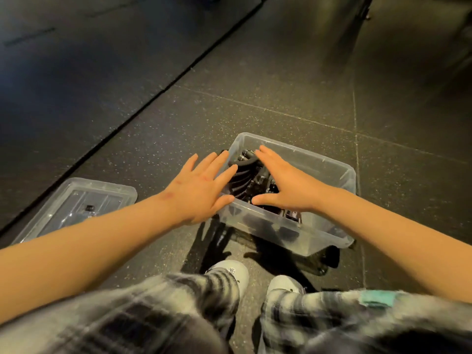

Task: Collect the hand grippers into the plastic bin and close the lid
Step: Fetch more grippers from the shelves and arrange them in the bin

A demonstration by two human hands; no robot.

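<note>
Clear bin (pixel 322 234) of black hand grippers (pixel 244 176), left hand (pixel 200 190), right hand (pixel 290 185) spread-fingered, perhaps touching, lid (pixel 61 200) beside

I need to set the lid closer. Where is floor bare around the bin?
Bare floor lies beyond the bin and to its right. A strip runs between the lid and the bin. Crowded: inside, hand grippers beneath the left hand and right hand; near side, the shoes.

no readable text, labels or numbers
</note>
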